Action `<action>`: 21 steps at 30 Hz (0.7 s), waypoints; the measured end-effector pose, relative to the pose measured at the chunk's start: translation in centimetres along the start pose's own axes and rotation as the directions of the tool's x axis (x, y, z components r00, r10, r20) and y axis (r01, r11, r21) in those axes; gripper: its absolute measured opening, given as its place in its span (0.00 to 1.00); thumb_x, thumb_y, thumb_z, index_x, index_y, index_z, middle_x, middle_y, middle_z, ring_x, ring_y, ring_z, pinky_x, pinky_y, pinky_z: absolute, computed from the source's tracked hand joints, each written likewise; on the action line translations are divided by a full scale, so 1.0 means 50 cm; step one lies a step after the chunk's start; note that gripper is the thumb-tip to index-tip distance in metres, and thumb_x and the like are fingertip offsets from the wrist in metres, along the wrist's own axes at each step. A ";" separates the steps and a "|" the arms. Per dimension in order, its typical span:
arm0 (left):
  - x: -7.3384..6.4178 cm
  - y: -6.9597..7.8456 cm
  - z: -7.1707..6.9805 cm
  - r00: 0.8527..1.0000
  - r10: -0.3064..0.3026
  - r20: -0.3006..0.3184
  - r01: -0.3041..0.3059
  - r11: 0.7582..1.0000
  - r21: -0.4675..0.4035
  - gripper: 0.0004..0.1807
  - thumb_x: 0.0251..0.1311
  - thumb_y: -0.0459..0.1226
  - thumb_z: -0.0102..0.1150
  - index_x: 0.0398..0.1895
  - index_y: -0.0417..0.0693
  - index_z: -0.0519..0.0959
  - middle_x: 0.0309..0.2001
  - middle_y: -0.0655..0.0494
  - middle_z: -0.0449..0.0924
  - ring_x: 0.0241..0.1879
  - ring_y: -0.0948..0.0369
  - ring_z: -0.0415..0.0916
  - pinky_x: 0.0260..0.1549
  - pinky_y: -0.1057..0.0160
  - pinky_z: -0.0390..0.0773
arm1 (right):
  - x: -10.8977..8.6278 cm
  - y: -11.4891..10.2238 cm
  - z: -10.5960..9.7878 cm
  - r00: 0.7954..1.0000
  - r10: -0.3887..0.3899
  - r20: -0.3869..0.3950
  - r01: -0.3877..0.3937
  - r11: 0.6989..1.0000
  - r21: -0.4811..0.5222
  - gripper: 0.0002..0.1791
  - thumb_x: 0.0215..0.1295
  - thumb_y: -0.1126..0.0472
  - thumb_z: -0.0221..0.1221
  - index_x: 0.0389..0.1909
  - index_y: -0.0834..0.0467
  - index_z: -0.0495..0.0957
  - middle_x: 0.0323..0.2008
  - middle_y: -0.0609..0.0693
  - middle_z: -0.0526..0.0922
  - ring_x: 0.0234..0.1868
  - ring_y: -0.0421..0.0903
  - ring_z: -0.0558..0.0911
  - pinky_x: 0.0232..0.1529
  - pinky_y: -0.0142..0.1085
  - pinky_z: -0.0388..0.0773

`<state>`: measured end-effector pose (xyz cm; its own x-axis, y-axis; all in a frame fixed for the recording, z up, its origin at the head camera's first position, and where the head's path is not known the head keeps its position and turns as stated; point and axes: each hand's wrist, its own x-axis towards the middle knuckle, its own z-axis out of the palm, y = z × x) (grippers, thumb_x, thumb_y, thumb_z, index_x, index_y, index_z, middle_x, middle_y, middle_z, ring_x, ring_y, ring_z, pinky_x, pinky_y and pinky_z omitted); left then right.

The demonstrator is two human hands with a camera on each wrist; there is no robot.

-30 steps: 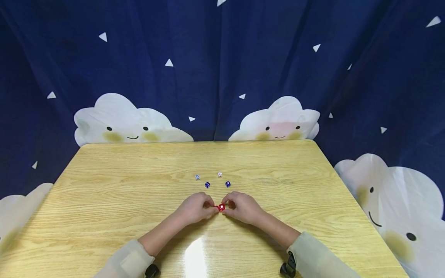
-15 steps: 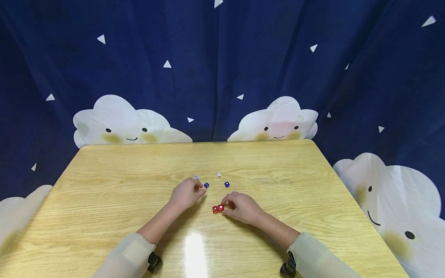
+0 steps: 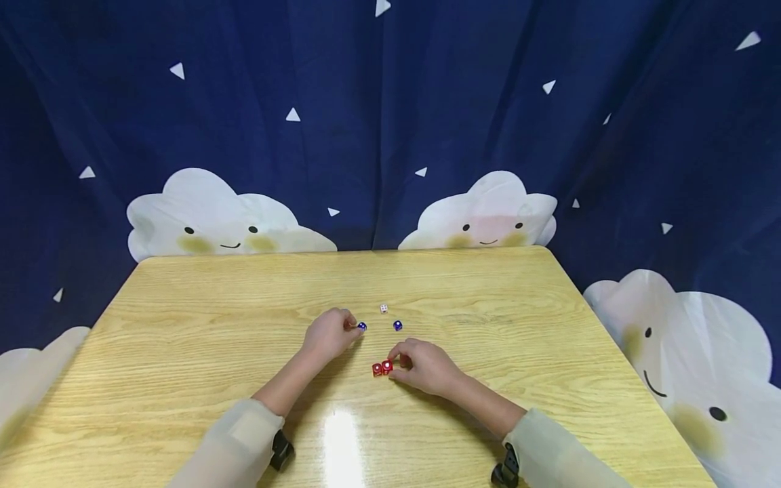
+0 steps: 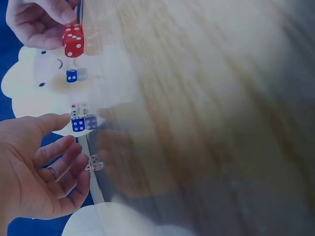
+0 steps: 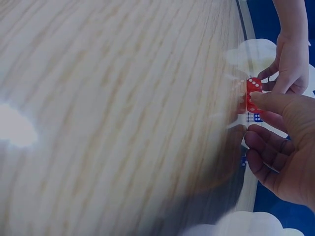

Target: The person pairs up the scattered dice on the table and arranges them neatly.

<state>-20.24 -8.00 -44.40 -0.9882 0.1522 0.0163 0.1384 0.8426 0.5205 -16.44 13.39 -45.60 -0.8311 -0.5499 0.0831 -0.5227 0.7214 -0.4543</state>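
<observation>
Two red dice stand side by side, touching, at the middle of the table; the left one (image 3: 377, 369) is free of fingers. My right hand (image 3: 426, 366) pinches the right red die (image 3: 387, 367) between thumb and fingers. Farther back, my left hand (image 3: 328, 334) is beside the left blue die (image 3: 362, 327), with thumb and fingers spread apart. In the left wrist view, that blue die (image 4: 78, 124) shows just beyond the thumb tip, not covered by the fingers. One white die is hidden behind the left hand in the head view.
Another blue die (image 3: 398, 325) sits to the right of the left one. Behind it is a white die (image 3: 384, 308). The wooden table (image 3: 201, 325) ends at a dark blue curtain (image 3: 360, 135) with cloud prints.
My left hand has let go of the left red die and moved forward and left to the blue die, covering a white one. My right hand has stayed at the right red die.
</observation>
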 end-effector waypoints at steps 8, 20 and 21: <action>0.008 -0.001 0.010 1.000 0.013 0.000 -0.013 1.000 0.018 0.13 0.52 0.45 0.65 0.33 0.45 0.82 0.30 0.55 0.79 0.29 0.61 0.74 0.27 0.62 0.73 | -0.001 -0.002 -0.001 1.000 0.002 0.007 -0.002 1.000 0.008 0.11 0.54 0.55 0.66 0.37 0.53 0.80 0.26 0.43 0.75 0.26 0.34 0.69 0.27 0.27 0.67; 0.011 0.008 0.014 1.000 -0.011 -0.004 0.011 0.999 0.030 0.10 0.52 0.44 0.65 0.30 0.47 0.82 0.29 0.56 0.79 0.27 0.61 0.73 0.25 0.62 0.73 | 0.001 0.000 0.002 1.000 -0.003 -0.006 0.003 1.000 -0.008 0.11 0.53 0.54 0.67 0.36 0.52 0.80 0.25 0.42 0.75 0.25 0.34 0.68 0.27 0.26 0.66; 0.011 0.009 0.014 1.000 -0.009 -0.004 0.009 1.000 0.027 0.10 0.52 0.44 0.65 0.31 0.47 0.82 0.29 0.56 0.79 0.28 0.61 0.73 0.25 0.62 0.73 | 0.001 -0.001 0.002 1.000 -0.002 -0.006 0.002 1.000 -0.010 0.11 0.53 0.54 0.67 0.36 0.52 0.80 0.25 0.42 0.75 0.25 0.34 0.68 0.27 0.26 0.66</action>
<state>-20.65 -7.15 -44.75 -0.9897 0.1423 0.0152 0.1310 0.8578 0.4970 -16.44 13.32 -45.66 -0.8310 -0.5490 0.0893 -0.5264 0.7243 -0.4453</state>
